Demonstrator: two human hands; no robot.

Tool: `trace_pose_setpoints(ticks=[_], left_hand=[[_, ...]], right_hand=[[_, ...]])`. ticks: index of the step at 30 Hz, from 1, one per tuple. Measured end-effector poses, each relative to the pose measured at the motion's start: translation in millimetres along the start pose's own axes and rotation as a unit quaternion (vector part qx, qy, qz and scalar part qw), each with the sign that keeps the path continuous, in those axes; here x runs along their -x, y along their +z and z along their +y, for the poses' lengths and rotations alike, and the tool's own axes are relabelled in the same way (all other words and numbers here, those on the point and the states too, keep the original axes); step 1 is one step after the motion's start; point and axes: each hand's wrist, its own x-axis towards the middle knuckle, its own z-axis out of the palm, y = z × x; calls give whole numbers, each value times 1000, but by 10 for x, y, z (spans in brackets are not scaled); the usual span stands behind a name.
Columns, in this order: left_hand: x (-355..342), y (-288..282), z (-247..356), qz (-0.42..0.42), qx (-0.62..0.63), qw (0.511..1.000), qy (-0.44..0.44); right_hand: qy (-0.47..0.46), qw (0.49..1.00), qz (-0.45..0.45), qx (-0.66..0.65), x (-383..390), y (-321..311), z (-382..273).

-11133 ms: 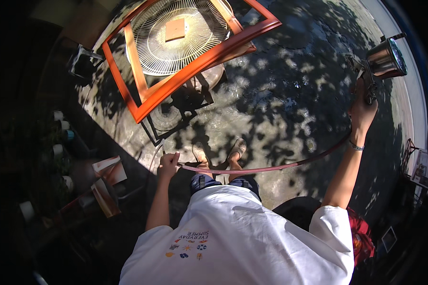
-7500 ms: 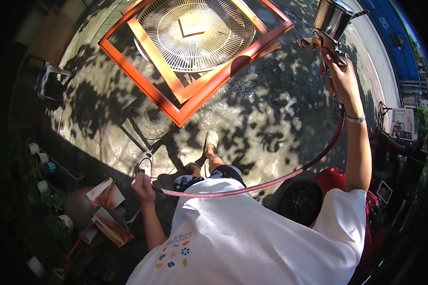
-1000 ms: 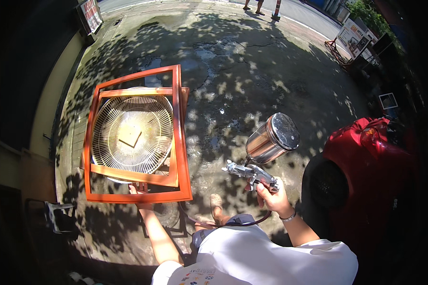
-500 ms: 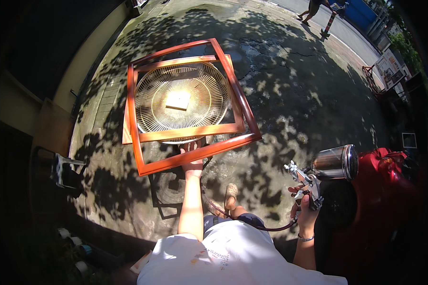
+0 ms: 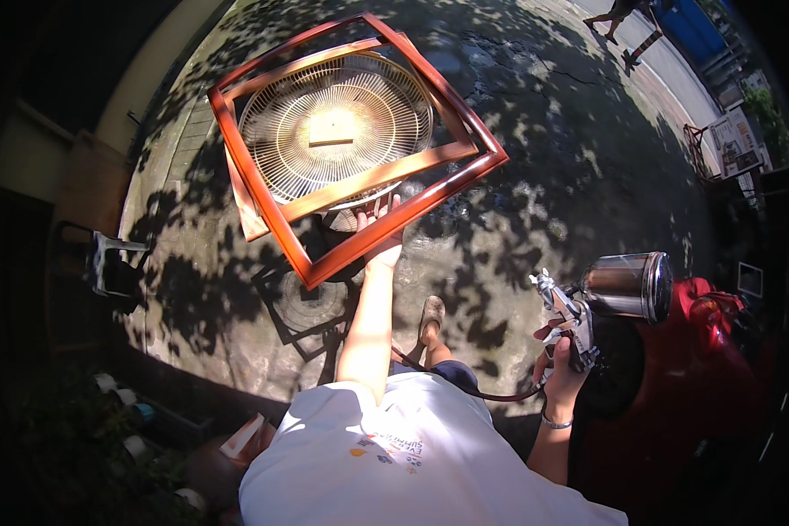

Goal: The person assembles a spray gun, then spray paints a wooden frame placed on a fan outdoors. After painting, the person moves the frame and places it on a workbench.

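Note:
My left hand (image 5: 384, 235) reaches forward, fingers stretched and apart at the near rim of a round wire fan grille (image 5: 276, 145). The front rail of a glossy red-brown wooden frame (image 5: 412, 216) crosses in front of its palm. Inside and under that outer frame lies a smaller, lighter wooden frame (image 5: 377, 181), also resting on the grille. A small square block (image 5: 331, 130) sits at the grille's middle in bright glare. On the right, my right hand (image 5: 566, 373) is wrapped around a metal spray gun (image 5: 570, 320) with a shiny cylindrical cup (image 5: 622, 287). A dark hose (image 5: 491, 396) runs from its handle.
A red motor scooter (image 5: 701, 377) stands close by my right arm. To the left are a grey stool (image 5: 110, 263) and potted plants (image 5: 105, 421). Tree shadows dapple the concrete ground (image 5: 543, 202). A person's legs (image 5: 609, 26) show far right, near a striped post (image 5: 643, 51).
The frames and grille have turned counterclockwise, and they sit higher in the picture. My left hand has moved forward with its fingers at the rim. My right hand keeps hold of the spray gun.

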Motion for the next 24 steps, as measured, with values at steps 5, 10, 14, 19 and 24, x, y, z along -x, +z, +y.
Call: trace_pose_setpoints(ticks=[5, 10, 14, 19, 24], left_hand=[[-124, -111, -276, -1, -17, 1000, 19], [-316, -126, -319, -22, -29, 999, 38], [-386, -110, -430, 17, 26, 999, 37], [-472, -234, -480, -1, -44, 997, 70], [-504, -229, -609, 1, -68, 994, 91]], right_hand=[[-16, 999, 29, -30, -265, -99, 63], [10, 998, -39, -53, -671, -328, 15], [-21, 995, -59, -81, -976, -406, -18], [-65, 990, -118, -50, -1220, -600, 27], [-62, 988, -118, -78, -1340, -650, 33]])
